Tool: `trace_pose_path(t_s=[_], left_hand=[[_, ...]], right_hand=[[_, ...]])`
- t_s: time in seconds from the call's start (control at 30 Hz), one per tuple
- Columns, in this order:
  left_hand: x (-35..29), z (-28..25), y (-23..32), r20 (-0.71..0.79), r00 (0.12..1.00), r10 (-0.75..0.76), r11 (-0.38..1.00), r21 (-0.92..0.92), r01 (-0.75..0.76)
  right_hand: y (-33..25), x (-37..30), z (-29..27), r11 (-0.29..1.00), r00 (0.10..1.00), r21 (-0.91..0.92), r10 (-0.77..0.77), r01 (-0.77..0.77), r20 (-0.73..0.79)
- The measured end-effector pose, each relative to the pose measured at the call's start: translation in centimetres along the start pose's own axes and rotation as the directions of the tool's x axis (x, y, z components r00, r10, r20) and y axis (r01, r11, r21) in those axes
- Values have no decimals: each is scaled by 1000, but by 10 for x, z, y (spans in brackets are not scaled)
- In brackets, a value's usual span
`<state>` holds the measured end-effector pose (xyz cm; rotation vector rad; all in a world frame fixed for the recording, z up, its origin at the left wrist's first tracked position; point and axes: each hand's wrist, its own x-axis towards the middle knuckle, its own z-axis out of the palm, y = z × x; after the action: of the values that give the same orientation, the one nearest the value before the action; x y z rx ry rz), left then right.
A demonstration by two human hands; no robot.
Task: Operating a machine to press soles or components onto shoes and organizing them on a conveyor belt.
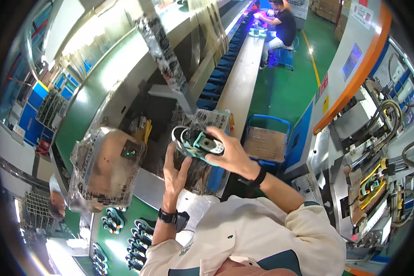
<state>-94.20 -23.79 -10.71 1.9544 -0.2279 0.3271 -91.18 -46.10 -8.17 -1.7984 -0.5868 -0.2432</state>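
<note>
A black, white and mint-green shoe (pixel 198 141) lies between my two hands in front of me. Its opening faces up, with a pale perforated piece showing in it. My left hand (pixel 174 174) holds its near left side, thumb and fingers against the sole edge. Curled round the right end is my right hand (pixel 233 155), thumb below and fingers on top. Just beyond the shoe, the lower end of a plastic-wrapped machine arm (pixel 163 55) comes down over a wrapped, dark-stained stand (pixel 214 120).
At left stands a plastic-wrapped machine box (pixel 110 165) with a small green-lit panel. Several shoes (pixel 138 244) are lined up at lower left. A blue-framed cart (pixel 267 142) and an orange-edged machine (pixel 354 69) are to the right. Far off, a person (pixel 283 27) sits beside a long conveyor (pixel 239 78).
</note>
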Motion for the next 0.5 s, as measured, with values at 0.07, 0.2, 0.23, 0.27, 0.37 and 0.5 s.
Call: trace_pose_path(t_s=[0.07,0.2,0.23,0.27,0.37,0.5], left_hand=[[0,3,-2,15,997,77,970,230,-78],[5,13,-9,6,978,210,915,351,-198],[3,12,-9,-4,975,223,919,335,-209],[3,10,-6,1,975,221,928,306,-211],[9,6,-11,-22,975,220,947,243,-208],[8,2,-13,-39,987,157,975,167,-149]], right_hand=[[-24,16,-16,986,983,-150,94,-71,155],[-40,56,-4,826,940,-564,196,-5,279],[-38,61,6,753,933,-657,202,46,296],[-35,65,15,725,939,-687,202,48,280],[-24,76,25,677,956,-729,138,100,259],[-21,74,33,679,963,-729,128,88,236]])
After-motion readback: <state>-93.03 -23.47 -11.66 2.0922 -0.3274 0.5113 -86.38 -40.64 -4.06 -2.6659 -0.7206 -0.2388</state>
